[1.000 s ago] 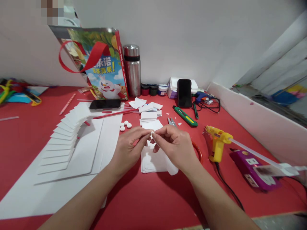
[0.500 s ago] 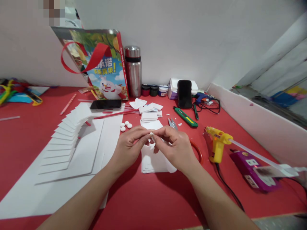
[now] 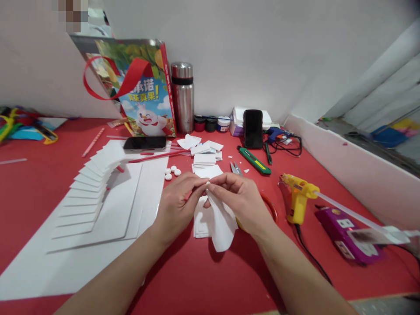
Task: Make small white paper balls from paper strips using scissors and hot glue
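Observation:
My left hand and my right hand meet fingertip to fingertip over the red table. Both pinch a small white piece between thumbs and forefingers. A white sheet hangs down from my right hand's fingers, lifted off a low stack of white sheets that lies under the hands. Three small white discs lie just beyond my left hand. Small scissors lie past my right hand.
A fanned stack of white foam strips on large white sheets lies at left. A yellow glue gun and purple power strip sit right. At the back stand a gift bag, steel flask, phones, and a green cutter.
The white sheet under my right hand has come up off the stack and now hangs from my fingers. Both hands stayed together, shifting slightly.

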